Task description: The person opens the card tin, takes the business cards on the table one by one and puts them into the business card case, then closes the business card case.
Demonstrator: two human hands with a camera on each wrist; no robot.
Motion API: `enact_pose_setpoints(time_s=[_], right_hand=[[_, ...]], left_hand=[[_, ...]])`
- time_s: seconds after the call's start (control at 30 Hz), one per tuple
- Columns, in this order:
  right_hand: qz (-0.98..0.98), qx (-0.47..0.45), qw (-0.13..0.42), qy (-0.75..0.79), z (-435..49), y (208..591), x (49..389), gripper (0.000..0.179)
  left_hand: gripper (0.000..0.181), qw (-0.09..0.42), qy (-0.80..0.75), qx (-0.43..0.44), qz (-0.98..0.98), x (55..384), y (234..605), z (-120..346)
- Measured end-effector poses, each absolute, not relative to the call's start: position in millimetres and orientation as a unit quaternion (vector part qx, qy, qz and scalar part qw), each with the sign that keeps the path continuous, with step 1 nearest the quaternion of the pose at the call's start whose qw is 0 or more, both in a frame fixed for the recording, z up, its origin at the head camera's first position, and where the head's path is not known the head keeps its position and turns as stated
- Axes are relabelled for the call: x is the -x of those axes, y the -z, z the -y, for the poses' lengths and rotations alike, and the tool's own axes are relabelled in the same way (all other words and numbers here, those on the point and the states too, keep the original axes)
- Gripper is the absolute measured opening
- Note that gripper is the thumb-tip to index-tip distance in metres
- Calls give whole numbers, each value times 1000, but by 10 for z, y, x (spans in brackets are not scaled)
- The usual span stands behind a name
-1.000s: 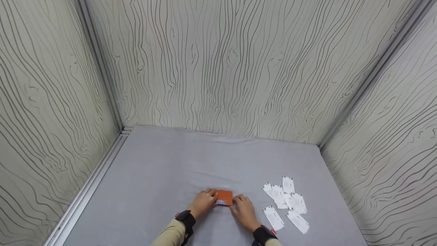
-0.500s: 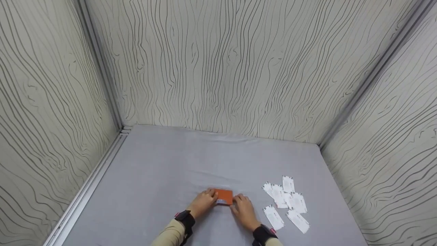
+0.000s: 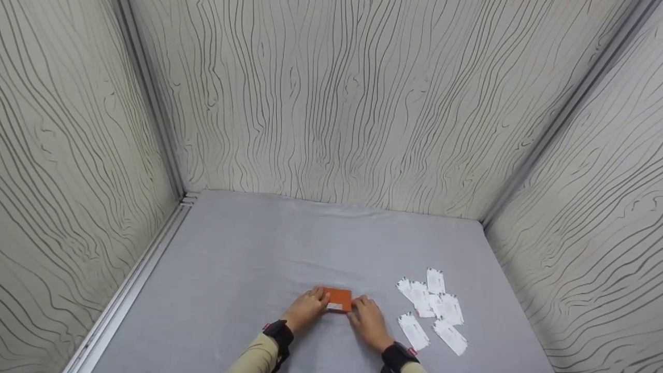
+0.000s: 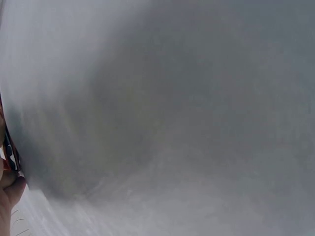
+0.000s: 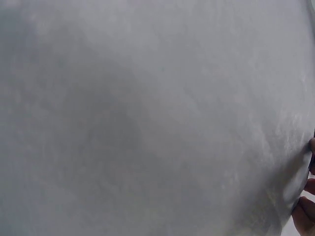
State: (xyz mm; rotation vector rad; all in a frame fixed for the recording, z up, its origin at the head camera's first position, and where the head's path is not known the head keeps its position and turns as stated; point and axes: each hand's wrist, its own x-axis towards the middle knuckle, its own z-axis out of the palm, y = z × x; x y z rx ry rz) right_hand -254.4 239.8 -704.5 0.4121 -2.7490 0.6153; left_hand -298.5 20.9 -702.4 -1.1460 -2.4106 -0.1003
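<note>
A small flat orange box (image 3: 339,297) with a white patch along its near edge sits low in the middle of the head view. My left hand (image 3: 306,309) holds it by its left side, fingers bent over the edge. On the opposite side my right hand (image 3: 369,320) grips the right edge with curled fingers. In the left wrist view, only a thin dark strip of the box (image 4: 11,152) shows at the left border, beside some fingers. Fingertips (image 5: 309,214) peek in at the right border of the right wrist view, where the box cannot be made out.
Several white printed cards (image 3: 420,299) lie scattered and partly overlapping to the right of my right hand. Grey cloth (image 3: 248,248) covers the table. Wood-grain patterned panels (image 3: 331,103) enclose it, and a metal rail (image 3: 129,290) runs along the left edge.
Both hands keep their hold on the box with almost no movement. Its near face, with the white patch, looks slightly clearer now. The cards lie as before.
</note>
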Motion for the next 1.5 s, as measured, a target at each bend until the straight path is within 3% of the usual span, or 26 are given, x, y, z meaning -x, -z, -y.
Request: enact_pose_setpoints(time_s=[0.47, 0.63, 0.87, 1.07, 1.3, 1.5], right_hand=[[959, -136, 152, -195, -2433, 7056, 2546, 27], [961, -140, 128, -200, -2468, 7032, 2552, 27], [957, -150, 140, -206, -2473, 7022, 2535, 23], [955, -160, 132, -210, -2482, 6990, 2565, 26], [959, -179, 108, -190, -2527, 6945, 2645, 45], [955, -205, 117, -180, -2555, 6922, 2664, 44]], left_hand=[[14, 294, 128, 436, 841, 3079, 7029, -293], [12, 262, 122, 414, 863, 3049, 6985, -315], [27, 190, 165, 374, 893, 3032, 6932, -348], [18, 193, 230, 359, 884, 3040, 6842, -322], [14, 158, 270, 360, 879, 3069, 6846, -310], [25, 187, 280, 355, 872, 3090, 6910, -311]])
